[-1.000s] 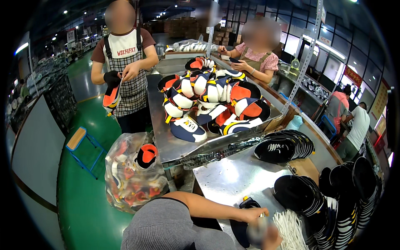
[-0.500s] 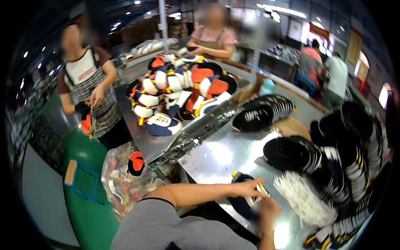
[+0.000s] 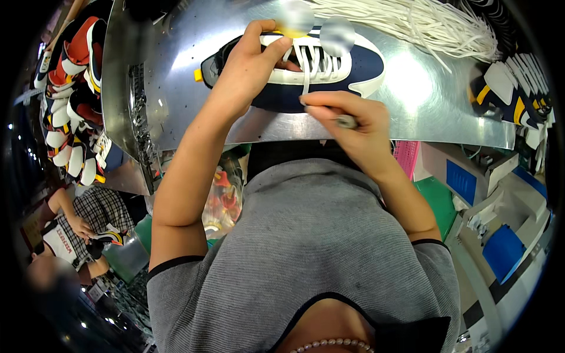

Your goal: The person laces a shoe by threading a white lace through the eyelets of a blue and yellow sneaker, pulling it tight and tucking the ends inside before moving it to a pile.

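Note:
A navy and white shoe upper (image 3: 360,69) lies on its side on the metal table, toe to the right, a yellow tab at its heel. White lace (image 3: 305,66) zigzags through its eyelets. My left hand (image 3: 250,67) grips the upper by the collar and tongue, thumb and fingers closed near the top eyelets. Just below the eyelets, my right hand (image 3: 356,120) pinches the lace between thumb and forefinger. From its curled fingers pokes the end of a grey, rod-like tool (image 3: 346,121), most of it hidden.
Beyond the shoe upper lies a bundle of loose white laces (image 3: 412,26). Stacked uppers (image 3: 509,88) stand at the table's right end. More uppers (image 3: 73,106) are heaped on the left. A co-worker (image 3: 76,229) holds an upper at lower left. Grey and blue bins (image 3: 503,253) sit lower right.
My view has swung steeply down onto the table. Both hands were close together at the upper; now the right is drawn toward me with the lace, while the left still grips the upper.

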### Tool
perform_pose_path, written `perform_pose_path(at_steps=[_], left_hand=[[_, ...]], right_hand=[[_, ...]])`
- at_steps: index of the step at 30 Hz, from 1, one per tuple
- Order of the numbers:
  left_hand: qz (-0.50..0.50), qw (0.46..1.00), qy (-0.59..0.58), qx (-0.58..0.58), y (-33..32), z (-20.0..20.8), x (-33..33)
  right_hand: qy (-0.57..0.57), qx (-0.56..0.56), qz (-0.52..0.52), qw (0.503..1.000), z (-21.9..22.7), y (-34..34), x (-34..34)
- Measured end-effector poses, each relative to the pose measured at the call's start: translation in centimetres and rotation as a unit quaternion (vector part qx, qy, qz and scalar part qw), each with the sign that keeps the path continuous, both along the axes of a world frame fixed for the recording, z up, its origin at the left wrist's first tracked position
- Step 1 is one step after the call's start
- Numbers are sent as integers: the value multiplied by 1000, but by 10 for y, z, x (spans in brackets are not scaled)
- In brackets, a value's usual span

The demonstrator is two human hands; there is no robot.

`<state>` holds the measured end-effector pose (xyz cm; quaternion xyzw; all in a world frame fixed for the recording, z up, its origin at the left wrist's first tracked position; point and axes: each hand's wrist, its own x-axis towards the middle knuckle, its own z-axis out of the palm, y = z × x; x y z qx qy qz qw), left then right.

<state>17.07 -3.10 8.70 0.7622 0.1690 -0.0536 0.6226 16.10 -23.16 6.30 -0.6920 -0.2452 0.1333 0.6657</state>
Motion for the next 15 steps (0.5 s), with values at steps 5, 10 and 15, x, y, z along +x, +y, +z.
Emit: perform_pose_path(at_steps=[5, 10, 15], left_hand=[[-85, 982, -59, 158, -2, 8, -21], [-118, 933, -195, 279, 2, -2, -58], [-111, 939, -128, 299, 12, -3, -55]], right_hand=[[160, -77, -45, 983, 0, -17, 15], [151, -104, -20, 983, -17, 13, 8], [224, -6, -47, 973, -8, 32, 8]])
